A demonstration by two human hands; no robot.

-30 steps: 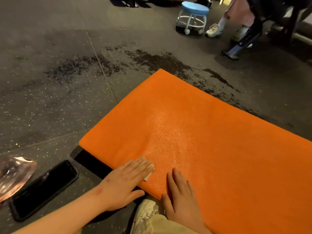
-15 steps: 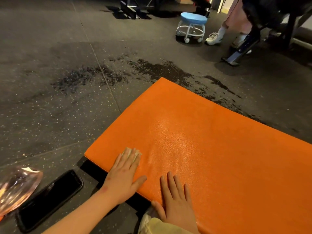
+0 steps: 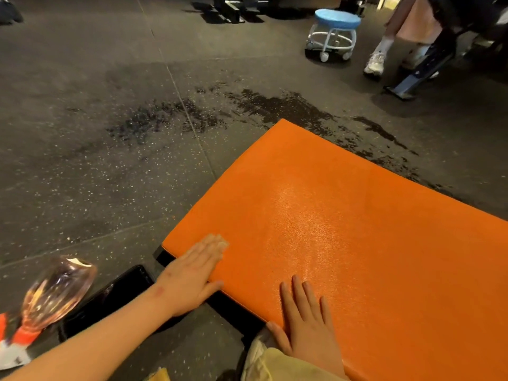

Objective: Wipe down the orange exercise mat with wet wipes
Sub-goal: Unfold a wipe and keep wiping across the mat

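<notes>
Head view: the orange mat (image 3: 343,229) lies on the dark floor (image 3: 82,160), its near left corner by the hands. The left hand (image 3: 192,273) presses flat there, fingers straight and together; a pale edge at their tips may be the wipe (image 3: 224,243). The right hand (image 3: 308,323) rests flat on the near edge, fingers slightly spread. The padded, grainy cover looks soft and probably slick when wet, so it wants flat palm pressure, not a grip.

You've got two hands down, left hand (image 3: 192,276) and right hand (image 3: 308,323), one orange mat (image 3: 343,229), one black phone (image 3: 110,298), one pink packet (image 3: 55,292), one blue stool (image 3: 336,31).
</notes>
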